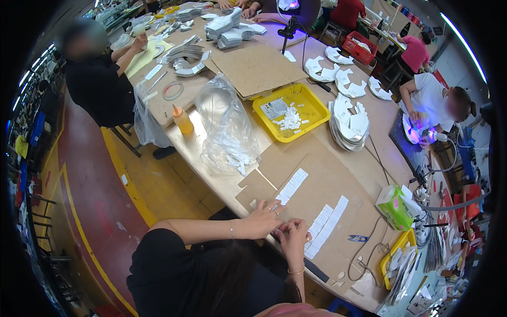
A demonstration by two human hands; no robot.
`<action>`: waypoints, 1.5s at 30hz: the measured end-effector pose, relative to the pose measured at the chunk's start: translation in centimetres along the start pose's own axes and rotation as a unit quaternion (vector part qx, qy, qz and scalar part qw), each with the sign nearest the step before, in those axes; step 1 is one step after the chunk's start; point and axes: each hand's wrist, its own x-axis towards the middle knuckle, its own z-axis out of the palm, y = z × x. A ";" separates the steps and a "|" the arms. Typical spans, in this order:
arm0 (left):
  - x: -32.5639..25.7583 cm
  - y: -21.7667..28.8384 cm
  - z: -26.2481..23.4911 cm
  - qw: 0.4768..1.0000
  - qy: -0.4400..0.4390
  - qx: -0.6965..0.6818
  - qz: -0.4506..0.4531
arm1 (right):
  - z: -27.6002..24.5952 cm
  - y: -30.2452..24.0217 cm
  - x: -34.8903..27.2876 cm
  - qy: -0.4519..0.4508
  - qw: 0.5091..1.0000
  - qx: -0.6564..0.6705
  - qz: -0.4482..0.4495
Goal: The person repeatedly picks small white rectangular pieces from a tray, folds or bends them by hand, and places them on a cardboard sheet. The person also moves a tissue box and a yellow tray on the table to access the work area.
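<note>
My left hand [262, 217] is at the table's near edge, its bent fingers at the lower end of a row of small white rectangular pieces [292, 187]. Close beside it, my right hand [293, 236] has its fingers drawn together in a pinch. Whatever either hand holds is too small or hidden to make out. Just right of my right hand, two more rows of white pieces [326, 226] lie side by side on a brown cardboard sheet [317, 177].
Ahead stand a yellow tray [259, 113] of loose white pieces, a clear plastic bag [224, 124] and an orange-capped glue bottle [183, 122]. Stacked white cut-outs [349, 124], a green tissue pack [395, 207] and a cable [355, 259] lie rightward. Other people work around the table.
</note>
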 end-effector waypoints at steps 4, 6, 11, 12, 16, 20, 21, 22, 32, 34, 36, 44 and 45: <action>0.2 0.1 -0.2 1.000 -0.003 0.002 -0.007 | -0.1 -0.1 0.0 0.004 1.000 -0.012 -0.008; 0.2 0.3 -0.4 1.000 -0.008 0.000 -0.006 | -0.2 -0.1 -0.1 -0.010 1.000 -0.010 -0.003; 0.2 0.7 -0.6 1.000 0.013 -0.018 0.002 | -0.6 0.1 0.0 -0.028 0.999 0.003 -0.016; 0.2 0.7 -0.6 1.000 0.010 -0.024 0.000 | -0.8 0.2 0.0 -0.030 0.999 0.009 -0.021; 0.2 0.4 -0.9 0.999 0.007 -0.043 -0.011 | -1.4 0.4 0.0 -0.040 0.997 0.063 0.007; 0.1 0.1 -2.0 0.993 0.008 -0.111 -0.040 | -2.2 1.0 0.3 -0.004 0.995 0.103 -0.001; 0.2 -0.1 -2.3 0.991 0.020 -0.128 -0.043 | -2.5 1.2 0.3 0.012 0.994 0.104 -0.014; 0.3 -0.2 -2.7 0.984 0.027 -0.166 -0.053 | -2.7 1.4 0.3 0.025 0.994 0.105 -0.020; 2.3 -0.7 -4.7 0.832 -0.008 -0.532 -0.156 | -3.3 1.7 -0.3 0.123 0.976 0.171 0.047; 2.6 -0.3 -4.5 0.830 -0.012 -0.539 -0.142 | -3.4 1.5 -0.4 0.122 0.980 0.146 0.056; 2.5 -0.2 -4.4 0.794 -0.015 -0.592 -0.136 | -3.6 1.3 -0.5 0.141 0.977 0.162 0.008; 2.7 0.2 -5.5 0.734 -0.071 -0.654 -0.172 | -4.5 0.4 -1.0 -0.011 0.858 0.504 0.098; 2.7 0.3 -5.6 0.739 -0.071 -0.648 -0.171 | -4.7 0.4 -1.1 -0.022 0.851 0.515 0.097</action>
